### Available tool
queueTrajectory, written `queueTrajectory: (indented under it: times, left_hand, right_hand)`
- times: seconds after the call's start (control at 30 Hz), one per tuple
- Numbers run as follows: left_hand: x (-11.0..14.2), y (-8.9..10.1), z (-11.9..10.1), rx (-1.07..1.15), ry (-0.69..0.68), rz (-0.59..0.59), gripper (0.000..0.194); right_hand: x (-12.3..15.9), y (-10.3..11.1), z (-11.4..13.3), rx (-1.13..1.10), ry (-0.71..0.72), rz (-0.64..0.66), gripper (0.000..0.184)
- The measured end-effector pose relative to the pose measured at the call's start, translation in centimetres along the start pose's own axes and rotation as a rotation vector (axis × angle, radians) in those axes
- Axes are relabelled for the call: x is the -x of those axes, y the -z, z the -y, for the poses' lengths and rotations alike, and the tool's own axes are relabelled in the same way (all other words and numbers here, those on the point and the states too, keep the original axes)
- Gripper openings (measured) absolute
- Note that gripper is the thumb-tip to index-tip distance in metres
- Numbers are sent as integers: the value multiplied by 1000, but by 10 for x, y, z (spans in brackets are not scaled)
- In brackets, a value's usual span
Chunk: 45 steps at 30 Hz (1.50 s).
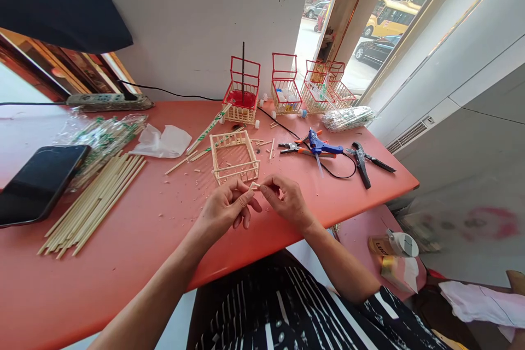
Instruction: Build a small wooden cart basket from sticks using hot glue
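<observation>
My left hand [229,203] and my right hand [287,200] meet just above the table near its front edge. Both are closed in a pinch on a small piece of pale wooden stick [255,186]; whether it is one piece or two touching, I cannot tell. Just beyond my fingers sits an open rectangular frame [235,170] built from thin sticks, and nobody's fingers touch it. Short stick offcuts [272,149] and crumbs lie around the frame.
A bundle of long sticks [94,202] and a black phone [41,183] lie at left. Behind stand several stick carts with red rims [241,87]. At right are pliers [291,147], a blue glue gun [324,146] with its cable, and a black-handled cutter [361,167].
</observation>
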<state>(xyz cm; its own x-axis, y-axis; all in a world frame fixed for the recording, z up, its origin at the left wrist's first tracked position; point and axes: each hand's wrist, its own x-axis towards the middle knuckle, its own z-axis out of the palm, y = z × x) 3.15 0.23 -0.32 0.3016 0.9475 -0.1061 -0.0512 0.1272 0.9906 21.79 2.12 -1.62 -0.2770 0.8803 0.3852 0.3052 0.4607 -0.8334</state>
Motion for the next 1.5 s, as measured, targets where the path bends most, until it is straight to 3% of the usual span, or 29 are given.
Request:
queueTrajectory:
  times: [1.5]
  left_hand:
    - [-1, 0, 3, 18, 3, -6, 55]
  right_hand:
    - [0, 1, 1, 23, 5, -10, 18]
